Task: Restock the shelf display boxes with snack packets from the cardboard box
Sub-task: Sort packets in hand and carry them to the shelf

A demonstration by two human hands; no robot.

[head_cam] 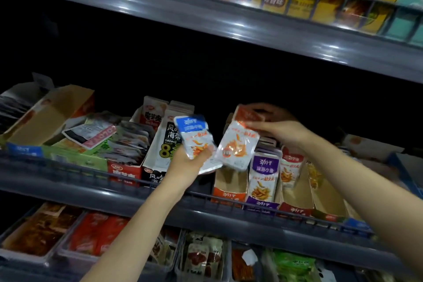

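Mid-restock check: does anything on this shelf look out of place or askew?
Yes. One pink-striped packet lies flat and crooked on top of the green display box at the left, not filed upright like the purple packets further right.

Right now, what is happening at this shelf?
A person is restocking a shop shelf. The left hand holds a blue-topped packet, with another behind it. The right hand pinches an orange-topped packet by its top, just above the orange display box, whose front part shows bare cardboard. Purple packets stand in the next box.
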